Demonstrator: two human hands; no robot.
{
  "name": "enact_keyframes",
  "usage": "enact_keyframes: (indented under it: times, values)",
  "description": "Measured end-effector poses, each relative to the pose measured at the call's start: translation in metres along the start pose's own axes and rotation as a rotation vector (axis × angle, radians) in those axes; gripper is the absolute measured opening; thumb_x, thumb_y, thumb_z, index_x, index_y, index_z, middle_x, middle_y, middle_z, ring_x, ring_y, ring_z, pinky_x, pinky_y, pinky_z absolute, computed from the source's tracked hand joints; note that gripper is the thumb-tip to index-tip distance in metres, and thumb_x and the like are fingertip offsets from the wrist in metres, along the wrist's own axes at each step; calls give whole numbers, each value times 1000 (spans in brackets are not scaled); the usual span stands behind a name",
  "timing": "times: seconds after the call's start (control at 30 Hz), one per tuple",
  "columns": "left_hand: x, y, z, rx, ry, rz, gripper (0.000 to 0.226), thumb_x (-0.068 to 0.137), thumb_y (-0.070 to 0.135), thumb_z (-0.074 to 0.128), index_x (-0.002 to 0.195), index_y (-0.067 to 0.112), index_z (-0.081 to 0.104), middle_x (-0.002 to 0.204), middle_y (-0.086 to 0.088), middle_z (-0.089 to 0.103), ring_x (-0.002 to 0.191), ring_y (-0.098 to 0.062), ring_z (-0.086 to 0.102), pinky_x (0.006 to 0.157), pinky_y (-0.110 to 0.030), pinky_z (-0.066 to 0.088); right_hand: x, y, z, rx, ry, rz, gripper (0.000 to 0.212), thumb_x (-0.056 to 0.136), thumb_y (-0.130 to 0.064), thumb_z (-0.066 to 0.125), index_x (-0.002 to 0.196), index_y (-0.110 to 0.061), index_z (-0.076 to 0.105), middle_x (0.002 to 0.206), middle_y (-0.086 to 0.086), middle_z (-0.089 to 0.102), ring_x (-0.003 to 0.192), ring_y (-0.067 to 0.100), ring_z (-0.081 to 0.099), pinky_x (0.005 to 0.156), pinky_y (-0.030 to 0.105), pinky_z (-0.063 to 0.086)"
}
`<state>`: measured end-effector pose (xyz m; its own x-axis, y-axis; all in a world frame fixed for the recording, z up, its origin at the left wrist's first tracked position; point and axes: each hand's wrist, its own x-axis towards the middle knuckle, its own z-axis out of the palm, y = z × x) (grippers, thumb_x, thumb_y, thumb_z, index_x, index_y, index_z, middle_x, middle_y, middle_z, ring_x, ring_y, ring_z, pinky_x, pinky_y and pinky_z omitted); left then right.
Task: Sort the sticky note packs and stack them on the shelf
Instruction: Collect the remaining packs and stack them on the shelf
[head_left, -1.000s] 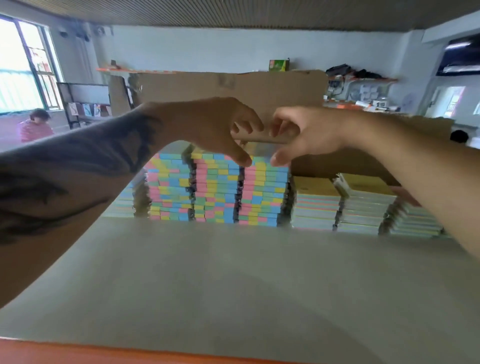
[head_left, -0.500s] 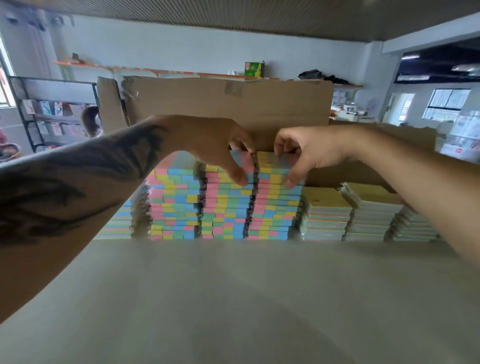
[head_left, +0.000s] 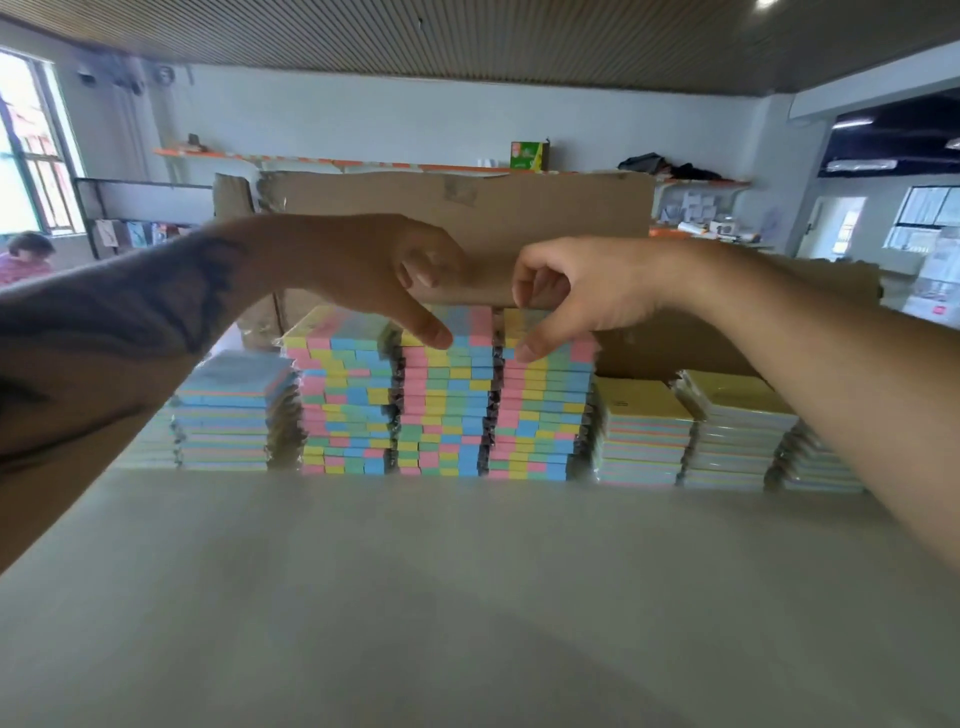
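Head cam had you reaching across the shelf (head_left: 467, 597) to the multicolour sticky note stacks (head_left: 447, 395) lined up against the cardboard (head_left: 467, 208) at the back, three tall ones side by side with paler stacks either side. Your left hand (head_left: 363, 270) was curled over the top pack of the middle stack (head_left: 457, 325), thumb on the front edge and fingers hooked toward the back, so it looked like a pinch on that pack. Your right hand (head_left: 576, 291) was doing the same on the top pack of the right stack (head_left: 540, 327). These looked shrink-wrapped, so I'd guess the film was slick and the packs light but fairly stiff as blocks, probably happy to slide off each other if nudged sideways. Best hold was likely front-to-back across the edges like you had, not on the glossy top. The columns were tall and narrow, so I'd have pressed straight down when squaring them up, not pushed from one side.
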<state>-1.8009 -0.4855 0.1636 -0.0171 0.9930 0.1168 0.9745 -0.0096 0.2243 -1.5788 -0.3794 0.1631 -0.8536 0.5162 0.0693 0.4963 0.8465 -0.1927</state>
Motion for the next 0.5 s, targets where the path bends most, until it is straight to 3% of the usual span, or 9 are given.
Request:
enact_keyframes:
  times: [0.1,0.2,0.3,0.37,0.43,0.5]
  values:
    - [-19,-16,-9,12,-18,-58,81,50,69,84,123,53,52,123,18,61,117,-13,59,105,-38,46,6,-13,-1,-7,49,-61,49,73,-55,85,109,-33,59,112,-17,56,109,11,59,89,36,52]
    - [-32,-36,-16,30,-58,-135,94,33,86,81,118,59,50,123,25,59,119,-11,58,107,-39,46,19,-27,0,20,74,-89,46,77,-55,84,110,-35,60,114,-18,58,109,8,59,96,40,52]
    - [-35,-56,-19,84,-93,-171,112,34,83,83,136,47,50,125,24,58,122,-13,57,110,-39,44,35,-42,6,16,63,-93,47,75,-56,84,110,-37,60,115,-19,58,109,7,59,98,41,52]
    - [-34,-64,-20,97,-110,-173,113,40,74,84,142,39,50,127,21,58,123,-14,56,110,-37,43,46,-51,10,10,38,-82,49,73,-56,85,110,-36,60,114,-18,59,109,9,61,99,40,52]
    - [-32,-68,-19,109,-145,-162,112,43,70,83,145,34,49,131,18,58,123,-12,55,106,-30,42,54,-59,12,5,0,-51,53,70,-52,88,112,-33,61,113,-17,60,108,11,62,95,37,53]
    - [-27,-70,-18,111,-187,-132,110,46,71,81,144,31,51,131,19,59,121,-10,56,105,-27,41,60,-65,14,-2,-58,-17,53,70,-46,90,112,-32,60,114,-14,60,98,9,63,80,31,53]
